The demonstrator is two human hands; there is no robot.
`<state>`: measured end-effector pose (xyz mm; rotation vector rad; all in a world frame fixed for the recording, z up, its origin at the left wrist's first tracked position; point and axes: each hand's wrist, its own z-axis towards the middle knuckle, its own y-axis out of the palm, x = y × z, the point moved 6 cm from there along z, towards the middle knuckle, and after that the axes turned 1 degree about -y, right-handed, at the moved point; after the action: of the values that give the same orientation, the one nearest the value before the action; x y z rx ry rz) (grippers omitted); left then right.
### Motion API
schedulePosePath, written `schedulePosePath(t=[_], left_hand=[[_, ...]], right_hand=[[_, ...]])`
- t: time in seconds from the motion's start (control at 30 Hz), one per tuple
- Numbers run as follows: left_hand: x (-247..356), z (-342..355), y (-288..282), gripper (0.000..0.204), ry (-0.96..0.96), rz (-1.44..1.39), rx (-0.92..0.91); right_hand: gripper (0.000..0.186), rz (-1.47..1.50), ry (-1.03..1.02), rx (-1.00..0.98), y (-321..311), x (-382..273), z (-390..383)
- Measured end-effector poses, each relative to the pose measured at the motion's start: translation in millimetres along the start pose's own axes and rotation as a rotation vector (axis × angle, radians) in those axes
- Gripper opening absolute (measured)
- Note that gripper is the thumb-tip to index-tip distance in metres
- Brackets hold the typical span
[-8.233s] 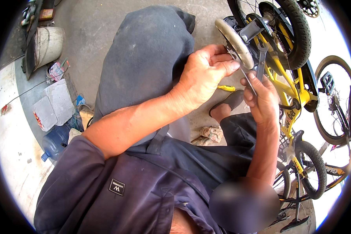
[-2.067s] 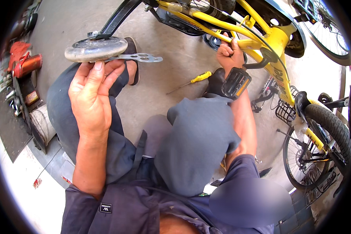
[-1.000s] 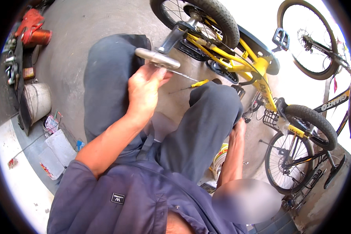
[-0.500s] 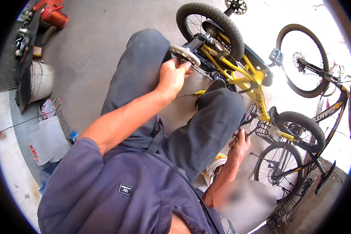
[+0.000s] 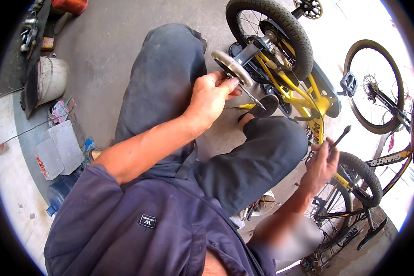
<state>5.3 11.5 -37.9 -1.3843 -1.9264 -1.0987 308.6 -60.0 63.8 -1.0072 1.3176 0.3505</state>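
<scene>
My left hand (image 5: 211, 96) is closed on a thin metal flat wrench (image 5: 252, 97) at the underside of a small grey training wheel (image 5: 232, 68), which hangs from a dark bracket (image 5: 247, 50) on the upturned yellow bicycle (image 5: 315, 106); the pinched fingertips partly hide the wheel's hub. My right hand (image 5: 321, 163) grips a dark metal wrench-like tool (image 5: 340, 137), raised beside my right knee near the bicycle's front tyre. A yellow-handled screwdriver (image 5: 246, 106) lies on the floor beyond my left hand, partly hidden by my foot.
Other bicycles (image 5: 372, 89) stand at the right. A white bucket (image 5: 53, 78), a red canister (image 5: 69, 6), dark metal equipment (image 5: 30, 32), grey blocks (image 5: 62, 149) and a blue water jug (image 5: 60, 193) are at the left. A container of tools (image 5: 262, 204) sits below my right knee.
My right hand has come up from beside my knee with the dark tool, which now shows fully. My left hand stays at the small wheel; the view has shifted slightly.
</scene>
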Motion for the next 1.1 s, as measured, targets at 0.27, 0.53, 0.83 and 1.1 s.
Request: schedulePosePath(t=[0.27, 0.53, 0.83, 1.1], left_hand=[[2.9, -0.4, 1.4, 0.026, -0.078, -0.037, -0.061], [3.7, -3.3, -0.2, 0.022, -0.094, -0.011, -0.048], [8.5, -6.5, 5.3, 0.018, -0.004, 0.300, 0.046], [11.4, -3.0, 2.7, 0.018, -0.080, 0.334, -0.025]], right_hand=[[0.032, -0.279, -0.077, -0.422, 102.6, -90.8, 22.9], [0.027, -0.393, -0.190, -0.733, 175.5, -78.2, 32.5], [0.025, -0.363, -0.134, -0.573, 182.7, -35.3, 28.7], [0.029, -0.323, -0.112, -0.709, 173.8, -39.1, 32.5]])
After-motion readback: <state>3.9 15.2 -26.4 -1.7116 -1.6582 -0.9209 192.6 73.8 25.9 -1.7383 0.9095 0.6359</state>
